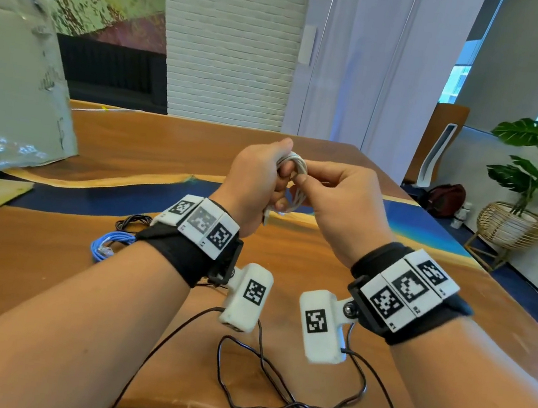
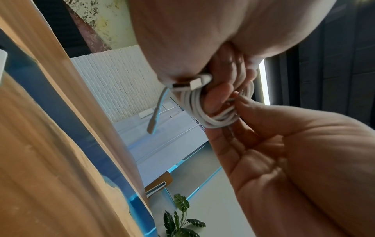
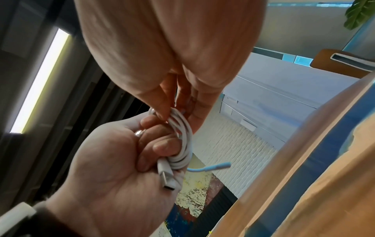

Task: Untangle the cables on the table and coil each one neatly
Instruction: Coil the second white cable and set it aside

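Note:
A white USB cable is wound in several loops round the fingers of my left hand, held above the middle of the table. In the left wrist view the white cable coil wraps those curled fingers, and its USB plug lies against the palm. A loose cable end hangs down from the coil. My right hand pinches a strand at the top of the coil between thumb and fingertips. A blue network cable and a black cable lie on the table left of my left wrist.
The wooden table has a blue resin band across it. A plastic-wrapped grey board leans at the left. Thin black wires from the wrist cameras trail over the near edge. A potted plant stands on the floor at the right.

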`<state>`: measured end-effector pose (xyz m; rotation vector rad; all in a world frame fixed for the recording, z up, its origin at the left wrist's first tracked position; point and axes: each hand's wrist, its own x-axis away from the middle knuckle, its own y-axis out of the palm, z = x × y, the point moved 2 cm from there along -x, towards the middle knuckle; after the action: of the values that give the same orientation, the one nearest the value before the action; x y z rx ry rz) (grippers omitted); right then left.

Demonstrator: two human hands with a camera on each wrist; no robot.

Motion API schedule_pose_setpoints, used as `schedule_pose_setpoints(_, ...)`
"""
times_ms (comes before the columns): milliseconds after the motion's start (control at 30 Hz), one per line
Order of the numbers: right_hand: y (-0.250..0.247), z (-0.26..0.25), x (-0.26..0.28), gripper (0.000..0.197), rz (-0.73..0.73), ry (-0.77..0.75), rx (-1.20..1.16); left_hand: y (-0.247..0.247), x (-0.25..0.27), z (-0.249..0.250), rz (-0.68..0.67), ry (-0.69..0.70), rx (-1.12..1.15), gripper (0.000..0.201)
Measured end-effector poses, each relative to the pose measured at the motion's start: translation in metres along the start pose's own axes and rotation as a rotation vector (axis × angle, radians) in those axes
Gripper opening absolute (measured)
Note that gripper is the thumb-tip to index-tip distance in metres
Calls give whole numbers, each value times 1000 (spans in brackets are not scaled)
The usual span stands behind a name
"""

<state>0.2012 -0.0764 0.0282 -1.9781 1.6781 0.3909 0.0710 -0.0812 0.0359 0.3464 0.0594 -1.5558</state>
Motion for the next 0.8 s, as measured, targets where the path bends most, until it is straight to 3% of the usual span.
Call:
schedule_pose_setpoints(467, 2, 6, -7, 18, 33, 276, -181, -6, -5, -2, 37, 81, -115, 45)
schedule_pose_setpoints(600, 7, 4, -5, 20, -87, 325, -548, -1, -6, -2, -20, 105, -134, 46)
schedule_pose_setpoints(800, 3, 2, -5, 47, -57, 218, -308, 6, -5, 0, -26, 174, -123, 50)
